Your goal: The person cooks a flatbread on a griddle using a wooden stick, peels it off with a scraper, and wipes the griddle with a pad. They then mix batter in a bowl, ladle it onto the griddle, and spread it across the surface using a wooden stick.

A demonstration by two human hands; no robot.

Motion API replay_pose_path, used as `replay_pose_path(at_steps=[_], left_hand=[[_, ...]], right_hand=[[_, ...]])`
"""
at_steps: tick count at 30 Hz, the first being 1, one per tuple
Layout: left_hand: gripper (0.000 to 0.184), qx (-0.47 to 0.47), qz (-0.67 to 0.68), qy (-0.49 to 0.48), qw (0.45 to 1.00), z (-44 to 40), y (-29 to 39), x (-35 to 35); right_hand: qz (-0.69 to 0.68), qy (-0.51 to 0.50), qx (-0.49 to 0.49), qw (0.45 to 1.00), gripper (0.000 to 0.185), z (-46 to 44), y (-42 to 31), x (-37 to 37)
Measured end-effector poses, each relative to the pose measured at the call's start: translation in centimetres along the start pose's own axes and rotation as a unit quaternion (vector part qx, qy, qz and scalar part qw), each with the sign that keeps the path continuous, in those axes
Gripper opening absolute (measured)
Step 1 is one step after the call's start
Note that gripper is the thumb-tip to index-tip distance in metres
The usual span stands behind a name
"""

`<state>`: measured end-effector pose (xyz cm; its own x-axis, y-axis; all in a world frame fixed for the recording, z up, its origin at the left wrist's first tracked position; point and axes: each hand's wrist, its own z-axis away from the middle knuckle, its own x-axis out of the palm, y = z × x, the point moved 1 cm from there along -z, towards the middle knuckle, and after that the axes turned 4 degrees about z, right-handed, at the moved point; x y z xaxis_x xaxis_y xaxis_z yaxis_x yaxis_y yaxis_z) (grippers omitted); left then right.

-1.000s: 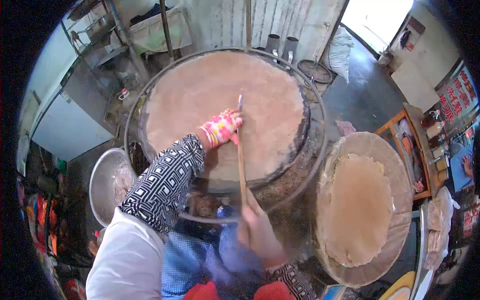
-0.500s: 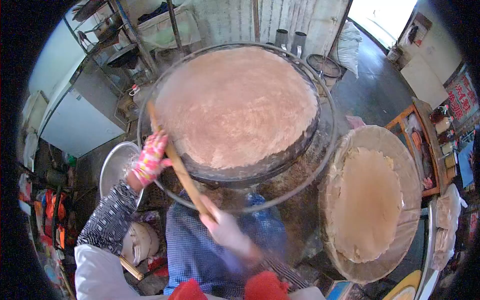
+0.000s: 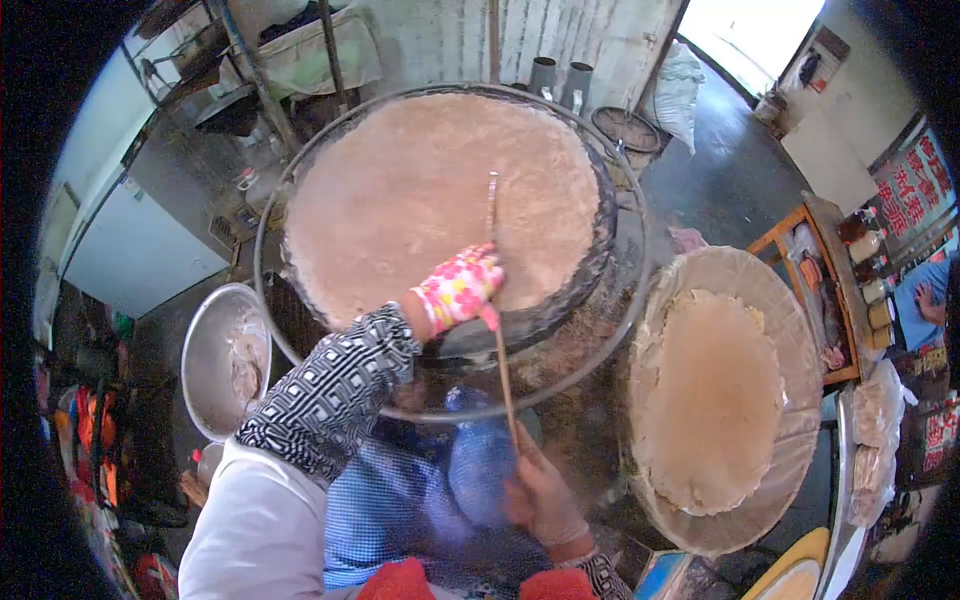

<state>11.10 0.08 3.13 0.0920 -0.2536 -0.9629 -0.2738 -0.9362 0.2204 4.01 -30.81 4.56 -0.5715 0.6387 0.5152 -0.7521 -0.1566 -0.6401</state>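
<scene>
My left hand (image 3: 462, 290), in a pink flowered glove, is closed around the middle of a long, flat wooden stick (image 3: 505, 375). My right hand (image 3: 545, 497), in a thin pale glove, grips the near end of that stick low in front of my apron. The stick's far end lies over a wide, thin brownish pancake (image 3: 400, 200) that covers most of a big round black griddle (image 3: 480, 338). Only the stick's narrow edge faces the camera, so its width is hidden. A metal hoop (image 3: 640, 270) encircles the griddle.
To the right, a round cloth-covered tray (image 3: 800, 450) carries a large finished-looking flatbread (image 3: 710, 400). A metal bowl (image 3: 205, 350) with pale contents stands at left. Behind the griddle are two metal cylinders (image 3: 560, 85) and a lidded bucket (image 3: 625, 130); a wooden cabinet (image 3: 850, 300) with bottles is farther right.
My left hand has swung right across the griddle's near side, and my right hand has moved right and lower. The stick has turned from slanting left to nearly straight ahead, edge-on.
</scene>
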Motion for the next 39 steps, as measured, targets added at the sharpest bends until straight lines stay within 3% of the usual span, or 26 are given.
replay_pose_path(at_steps=[3, 5, 6, 8, 9, 10, 12, 14, 16, 17, 19, 21, 22, 24, 25, 27, 28, 30, 37, 39], left_hand=[[0.075, -0.044, -0.041, 0.103, 0.993, 7.8, -3.4, -0.3], [0.077, -0.129, -0.011, 0.067, 0.989, 12.7, -3.8, -2.7], [0.076, -0.094, -0.055, 0.123, 0.986, 15.8, -4.6, -2.8], [0.076, -0.162, -0.047, 0.088, 0.982, 20.5, -4.5, -4.5], [0.078, -0.205, -0.102, 0.061, 0.972, 23.3, -5.3, -3.8], [0.076, -0.216, -0.109, 0.092, 0.966, 25.7, -4.6, -3.8], [0.085, -0.293, -0.123, 0.009, 0.948, 29.0, -3.0, -3.4], [0.089, -0.228, -0.153, 0.115, 0.955, 27.5, -0.8, -2.7], [0.089, -0.162, -0.108, 0.175, 0.965, 18.9, 3.6, -4.2], [0.088, -0.110, -0.062, 0.154, 0.980, 14.3, 4.5, -3.9], [0.087, 0.048, 0.037, 0.178, 0.982, 4.2, 7.6, -3.2], [0.087, 0.135, 0.041, 0.149, 0.979, -2.9, 8.4, 2.6], [0.088, 0.071, -0.041, -0.055, 0.995, -5.1, 8.9, 5.3], [0.084, 0.077, 0.030, 0.041, 0.996, -5.0, 6.7, 6.9], [0.081, 0.053, 0.011, 0.022, 0.998, -4.9, 5.8, 6.1], [0.076, 0.027, -0.010, -0.009, 1.000, -3.3, 4.8, 4.0], [0.076, 0.022, -0.013, -0.005, 1.000, -2.3, 4.2, 3.6], [0.077, -0.026, -0.016, 0.051, 0.998, 0.6, 3.1, 2.5], [0.079, -0.147, -0.019, 0.078, 0.986, 14.4, -0.3, -1.2], [0.079, -0.194, -0.037, 0.088, 0.976, 18.5, -1.0, -2.1]], right_hand=[[0.040, -0.078, 0.033, 0.996, 0.053, -2.5, 0.3, 3.0], [0.134, -0.114, 0.014, 0.984, 0.052, -4.5, 0.8, 5.4], [0.125, -0.098, 0.018, 0.987, 0.050, -6.4, 3.6, 5.9], [0.184, -0.134, 0.055, 0.972, 0.050, -7.3, 3.5, 8.2], [0.224, -0.132, -0.012, 0.965, 0.051, -8.0, 4.9, 9.0], [0.313, -0.128, -0.086, 0.937, 0.050, -8.8, 6.6, 9.0], [0.488, -0.073, -0.229, 0.839, 0.048, -10.4, 9.7, 9.2], [0.480, -0.073, -0.090, 0.869, 0.048, -4.9, 5.6, 8.9], [0.443, -0.034, -0.133, 0.886, 0.051, -2.5, 8.9, 3.3], [0.448, 0.047, -0.172, 0.876, 0.054, -0.5, 8.7, 0.9], [0.455, 0.131, -0.208, 0.856, 0.057, 2.6, 8.7, -1.1], [0.252, 0.215, -0.231, 0.915, 0.053, 4.3, 8.2, -2.0], [0.181, 0.243, -0.240, 0.922, 0.052, 5.1, 7.7, -2.3], [0.020, 0.157, -0.047, 0.986, 0.053, 5.0, 5.3, -2.7], [0.016, 0.156, -0.050, 0.986, 0.053, 4.4, 4.1, -3.3], [-0.068, -0.005, 0.019, 0.997, 0.055, 4.0, 3.7, -3.7], [-0.063, -0.010, 0.019, 0.998, 0.055, 3.2, 3.8, -3.7], [-0.189, -0.097, 0.061, 0.975, 0.050, 1.9, 3.6, -2.5], [0.015, -0.130, 0.098, 0.987, 0.054, -1.2, 3.7, 3.7], [0.198, -0.124, 0.007, 0.972, 0.051, -3.3, 4.4, 5.9]])
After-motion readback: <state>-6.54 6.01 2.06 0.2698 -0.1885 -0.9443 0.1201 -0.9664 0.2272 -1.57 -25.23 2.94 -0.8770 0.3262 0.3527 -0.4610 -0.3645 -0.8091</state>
